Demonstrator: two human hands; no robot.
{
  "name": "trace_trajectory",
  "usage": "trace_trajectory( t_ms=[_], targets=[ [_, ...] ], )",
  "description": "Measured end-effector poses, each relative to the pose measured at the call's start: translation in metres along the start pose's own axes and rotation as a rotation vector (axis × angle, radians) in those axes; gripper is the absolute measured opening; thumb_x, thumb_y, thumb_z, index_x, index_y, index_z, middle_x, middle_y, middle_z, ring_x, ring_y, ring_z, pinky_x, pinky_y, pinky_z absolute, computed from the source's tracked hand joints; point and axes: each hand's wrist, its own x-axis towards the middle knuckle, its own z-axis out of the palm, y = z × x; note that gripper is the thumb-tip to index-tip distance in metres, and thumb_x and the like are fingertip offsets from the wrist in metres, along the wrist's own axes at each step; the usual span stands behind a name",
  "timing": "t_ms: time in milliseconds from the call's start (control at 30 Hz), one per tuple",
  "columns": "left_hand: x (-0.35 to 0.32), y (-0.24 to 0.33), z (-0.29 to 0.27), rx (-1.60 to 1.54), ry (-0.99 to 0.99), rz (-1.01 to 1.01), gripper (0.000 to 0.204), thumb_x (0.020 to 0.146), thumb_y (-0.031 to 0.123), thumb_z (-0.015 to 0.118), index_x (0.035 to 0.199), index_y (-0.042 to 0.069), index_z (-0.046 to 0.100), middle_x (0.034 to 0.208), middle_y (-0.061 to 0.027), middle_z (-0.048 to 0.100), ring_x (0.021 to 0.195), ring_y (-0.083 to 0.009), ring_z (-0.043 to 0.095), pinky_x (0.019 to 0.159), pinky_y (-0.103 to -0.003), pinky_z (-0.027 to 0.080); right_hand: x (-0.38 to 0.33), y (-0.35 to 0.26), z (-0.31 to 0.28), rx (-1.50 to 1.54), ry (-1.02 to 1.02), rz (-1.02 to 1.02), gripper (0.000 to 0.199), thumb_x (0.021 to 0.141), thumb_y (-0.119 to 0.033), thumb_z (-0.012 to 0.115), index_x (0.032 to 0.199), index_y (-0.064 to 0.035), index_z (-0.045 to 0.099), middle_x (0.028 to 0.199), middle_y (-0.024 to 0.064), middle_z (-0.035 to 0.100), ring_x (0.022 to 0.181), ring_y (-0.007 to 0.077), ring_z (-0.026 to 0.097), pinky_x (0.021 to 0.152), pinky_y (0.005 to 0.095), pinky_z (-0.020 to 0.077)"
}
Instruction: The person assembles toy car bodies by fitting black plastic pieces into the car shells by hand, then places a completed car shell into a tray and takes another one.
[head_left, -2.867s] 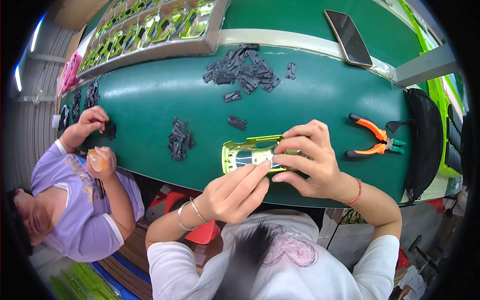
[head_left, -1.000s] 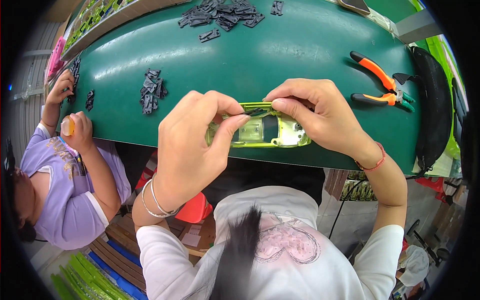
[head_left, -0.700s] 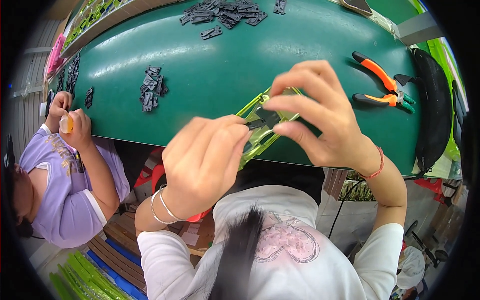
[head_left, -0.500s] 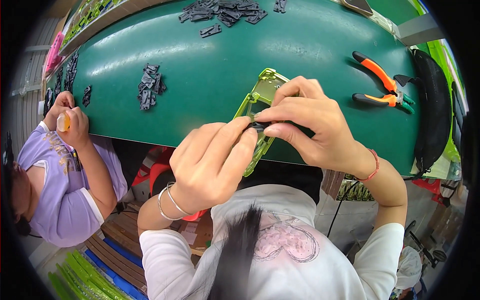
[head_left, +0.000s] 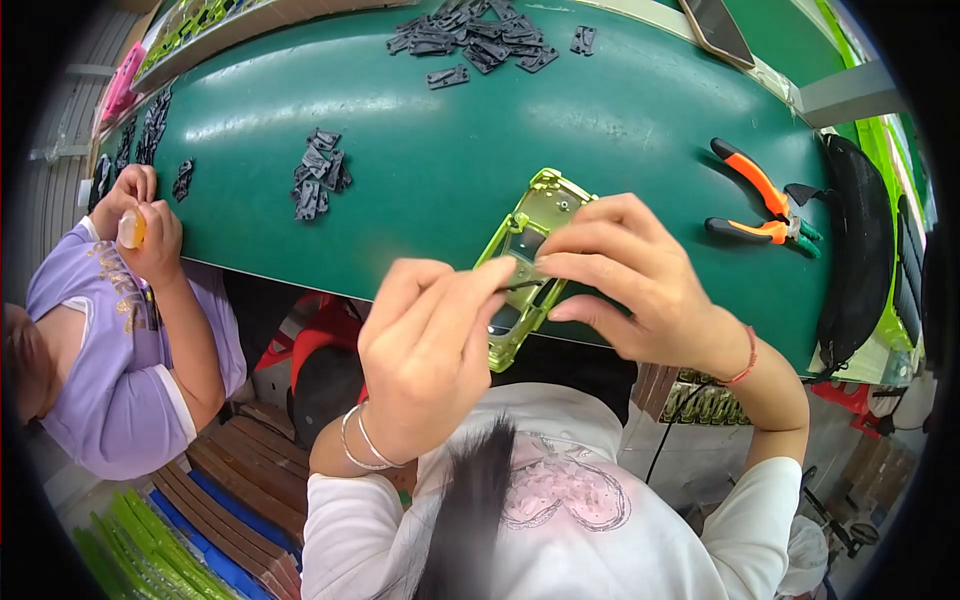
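Observation:
A lime-green plastic frame (head_left: 507, 352) with clear panels lies tilted at the table's near edge, between my hands. My left hand (head_left: 425, 335) is closed in a pinch on a small thin black part (head_left: 522, 285), which sticks out over the middle of the frame. Silver bangles circle that wrist. At the frame's right side is my right hand (head_left: 635, 275), its thumb and forefinger apart with nothing visible between them. Its other fingers curl beside the frame's upper right edge; whether they touch it I cannot tell.
Black plastic pieces (head_left: 470, 35) are heaped at the far side, with a smaller pile (head_left: 318, 175) to the left. Orange-handled pliers (head_left: 765, 200) and a black pouch (head_left: 858, 240) lie right. A phone (head_left: 718, 30) rests at the back. A co-worker in a purple shirt (head_left: 130, 370) sits left.
My right thumb and forefinger have come apart and off the black part, which stays in my left fingers. My left hand has tilted up slightly. The whole view has shifted a little.

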Motion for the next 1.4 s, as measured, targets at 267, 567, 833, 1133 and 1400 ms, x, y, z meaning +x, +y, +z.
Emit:
trace_trajectory(
  t_ms=[267, 567, 833, 1133, 1400],
  targets=[
    [-0.005, -0.008, -0.004, 0.039, -0.061, 0.046, 0.032, 0.072, -0.006, 0.082, 0.102, 0.003, 0.078, 0.093, -0.0057, 0.077, 0.081, -0.027, 0.065, 0.07, -0.037, 0.052, -0.015, 0.009, -0.006, -0.134, -0.095, -0.051, 0.032, 0.072, -0.009, 0.081, 0.101, -0.0017, 0.072, 0.104, 0.0093, 0.069, 0.09, 0.0282, 0.066, 0.075, 0.0404, 0.057],
    [-0.002, -0.011, -0.004, 0.153, -0.085, 0.066, 0.024, 0.076, 0.001, 0.085, 0.098, 0.007, 0.078, 0.092, -0.0026, 0.077, 0.083, -0.0238, 0.065, 0.07, -0.037, 0.046, -0.013, 0.005, -0.001, -0.175, 0.024, -0.198, 0.025, 0.067, -0.011, 0.078, 0.09, -0.0028, 0.072, 0.1, 0.008, 0.069, 0.09, 0.0282, 0.065, 0.075, 0.0429, 0.0557],
    [-0.004, -0.017, -0.002, 0.052, -0.054, 0.013, 0.023, 0.074, 0.001, 0.086, 0.094, 0.007, 0.077, 0.087, -0.0019, 0.076, 0.082, -0.0237, 0.064, 0.071, -0.038, 0.046, -0.014, 0.006, 0.002, -0.136, 0.02, -0.181, 0.027, 0.066, -0.008, 0.078, 0.091, -0.0009, 0.072, 0.1, 0.009, 0.07, 0.089, 0.0295, 0.065, 0.069, 0.0399, 0.0558],
    [-0.008, 0.001, -0.006, 0.084, -0.069, 0.02, 0.02, 0.077, 0.006, 0.088, 0.092, 0.009, 0.076, 0.096, 0.0013, 0.079, 0.086, -0.0201, 0.067, 0.087, -0.04, 0.043, -0.014, -0.001, -0.003, -0.169, -0.058, -0.212, 0.027, 0.066, -0.004, 0.079, 0.091, 0.0022, 0.072, 0.098, 0.011, 0.071, 0.073, 0.0243, 0.06, 0.059, 0.0363, 0.0468],
    [-0.016, -0.013, -0.009, 0.178, -0.141, 0.212, 0.031, 0.069, 0.01, 0.073, 0.097, -0.001, 0.075, 0.099, -0.0064, 0.075, 0.086, -0.0225, 0.067, 0.078, -0.038, 0.048, -0.016, 0.009, 0.005, -0.139, -0.014, -0.283, 0.029, 0.061, -0.012, 0.074, 0.087, 0.0015, 0.072, 0.098, 0.0111, 0.071, 0.072, 0.0237, 0.059, 0.056, 0.0349, 0.0455]
  ],
)
